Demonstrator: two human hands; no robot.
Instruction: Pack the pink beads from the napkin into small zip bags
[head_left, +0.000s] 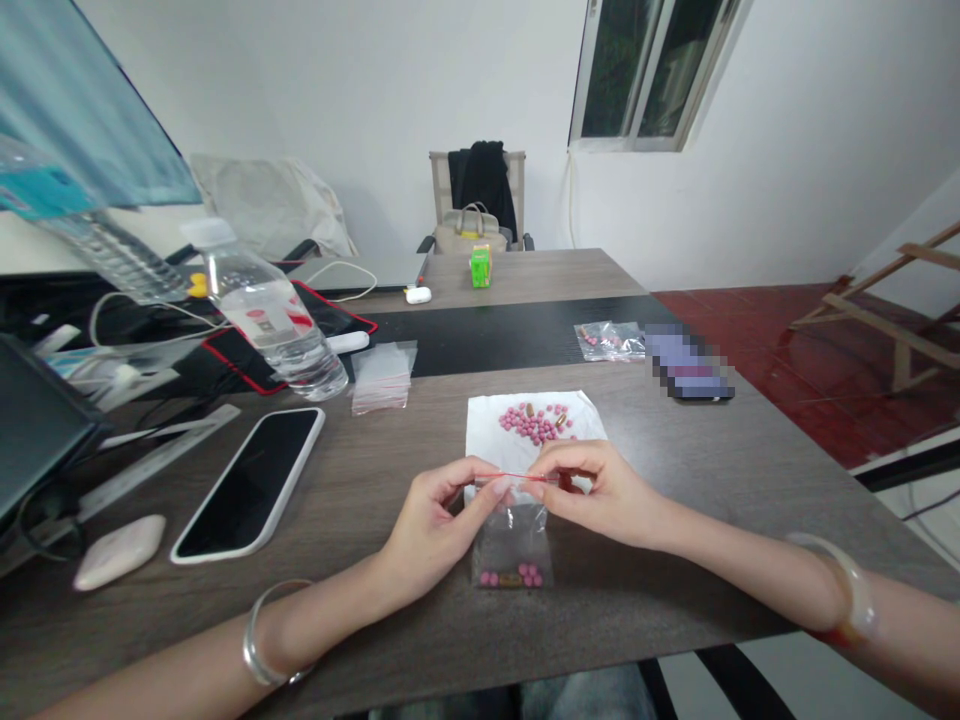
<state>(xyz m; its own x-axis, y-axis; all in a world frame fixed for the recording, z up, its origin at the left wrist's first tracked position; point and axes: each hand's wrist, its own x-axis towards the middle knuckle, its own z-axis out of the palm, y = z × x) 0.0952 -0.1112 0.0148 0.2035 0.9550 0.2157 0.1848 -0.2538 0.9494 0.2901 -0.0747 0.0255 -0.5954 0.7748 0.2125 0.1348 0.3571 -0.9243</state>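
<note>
A clear zip bag (pixel 512 540) hangs between my hands, its red-lined top edge pinched on both sides. Several pink pills and a brownish capsule (pixel 510 580) lie at its bottom. My left hand (pixel 450 515) grips the top left of the bag between thumb and fingers. At the top right, my right hand (pixel 592 490) closes on the same edge. Just beyond the hands, a white paper sheet (pixel 484 420) bears a heap of pink pills (pixel 529 422) and a few capsules; my right hand covers part of the sheet.
A stack of zip bags (pixel 382 378), a water bottle (pixel 270 315) and a white-edged phone (pixel 251 485) are on the left. Filled bags (pixel 611 341) lie at the right beside a blurred-out phone (pixel 686 365). A green box (pixel 481 267) stands at the back.
</note>
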